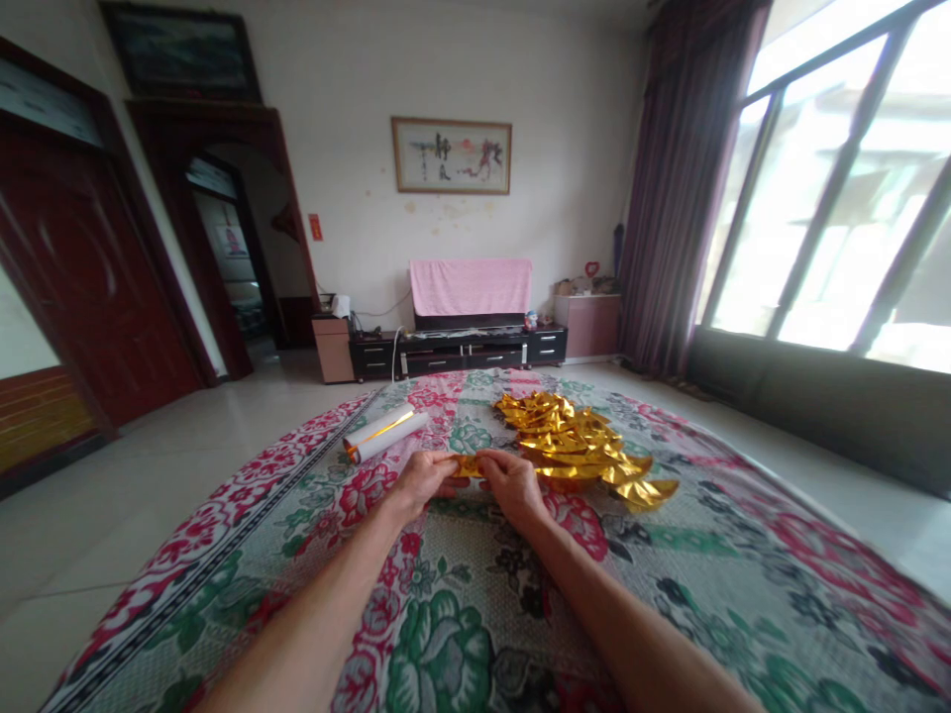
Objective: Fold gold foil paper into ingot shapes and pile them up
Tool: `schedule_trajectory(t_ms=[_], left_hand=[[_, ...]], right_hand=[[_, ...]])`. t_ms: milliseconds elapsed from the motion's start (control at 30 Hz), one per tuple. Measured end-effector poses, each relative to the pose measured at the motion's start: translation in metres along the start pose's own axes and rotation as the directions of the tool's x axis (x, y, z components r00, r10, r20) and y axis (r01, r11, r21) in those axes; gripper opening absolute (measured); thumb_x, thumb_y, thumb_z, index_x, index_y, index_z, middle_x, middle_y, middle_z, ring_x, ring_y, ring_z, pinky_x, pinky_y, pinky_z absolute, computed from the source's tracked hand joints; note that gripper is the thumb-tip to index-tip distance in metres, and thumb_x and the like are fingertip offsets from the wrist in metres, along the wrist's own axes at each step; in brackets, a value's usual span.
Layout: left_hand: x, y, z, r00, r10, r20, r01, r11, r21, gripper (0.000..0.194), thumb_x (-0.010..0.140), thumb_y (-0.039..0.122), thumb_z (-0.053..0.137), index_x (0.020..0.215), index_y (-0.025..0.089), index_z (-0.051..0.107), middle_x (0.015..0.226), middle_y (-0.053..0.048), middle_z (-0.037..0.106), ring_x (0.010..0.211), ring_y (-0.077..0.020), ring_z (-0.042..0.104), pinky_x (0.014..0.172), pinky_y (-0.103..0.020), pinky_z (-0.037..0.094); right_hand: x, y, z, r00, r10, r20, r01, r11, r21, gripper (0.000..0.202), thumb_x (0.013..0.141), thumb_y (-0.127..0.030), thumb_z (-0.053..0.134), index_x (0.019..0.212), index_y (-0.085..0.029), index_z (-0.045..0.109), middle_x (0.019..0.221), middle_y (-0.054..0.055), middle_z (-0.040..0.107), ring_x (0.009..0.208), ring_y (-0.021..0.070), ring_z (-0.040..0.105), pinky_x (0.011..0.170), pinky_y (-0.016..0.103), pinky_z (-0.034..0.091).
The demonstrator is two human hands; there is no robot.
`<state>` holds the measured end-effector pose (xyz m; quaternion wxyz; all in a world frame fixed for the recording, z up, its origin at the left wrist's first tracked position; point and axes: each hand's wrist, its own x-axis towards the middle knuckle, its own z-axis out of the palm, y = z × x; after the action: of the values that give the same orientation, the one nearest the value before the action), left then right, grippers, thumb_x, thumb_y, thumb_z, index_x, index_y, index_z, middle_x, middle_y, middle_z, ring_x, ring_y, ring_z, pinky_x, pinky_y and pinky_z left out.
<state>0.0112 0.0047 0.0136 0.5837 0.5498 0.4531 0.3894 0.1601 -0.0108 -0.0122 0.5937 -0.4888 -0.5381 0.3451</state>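
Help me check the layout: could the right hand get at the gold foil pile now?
Probably yes: the gold foil pile lies close beside the right hand with nothing visible between, though that hand helps hold a gold strip.

A floral cloth [446, 634] covers the rounded surface. On it lies a heap of folded gold foil pieces [569, 436]; left of the heap rest pale rolls [384, 434].
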Motion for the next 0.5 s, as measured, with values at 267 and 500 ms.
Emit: schedule_trajectory(t_ms=[267,500], left_hand=[[-0.0018,0.0028,-0.0021,0.999,-0.033,0.038,0.036,0.996,-0.080,0.031,0.075,0.017,0.055,0.104,0.009,0.063,0.089,-0.012,0.069,0.067,-0.0152,0.065,0.051,-0.018,0.044],[-0.0014,0.0030,-0.0025,0.999,-0.027,0.047,0.031,0.996,-0.089,0.030,0.074,0.018,0.056,0.102,0.009,0.063,0.088,-0.011,0.069,0.065,-0.0142,0.064,0.050,-0.018,0.044]], right_hand=[[0.0003,-0.0019,-0.0009,0.999,0.030,0.027,-0.032,0.998,0.055,0.035,0.069,-0.037,0.053,0.089,-0.013,0.069,0.075,0.003,0.068,0.056,0.0142,0.061,0.051,0.024,0.053],[0.0029,0.0044,-0.0009,0.998,0.030,0.047,-0.034,0.995,0.091,0.035,0.069,-0.038,0.054,0.090,-0.014,0.069,0.077,0.003,0.068,0.061,0.0150,0.062,0.053,0.024,0.053]])
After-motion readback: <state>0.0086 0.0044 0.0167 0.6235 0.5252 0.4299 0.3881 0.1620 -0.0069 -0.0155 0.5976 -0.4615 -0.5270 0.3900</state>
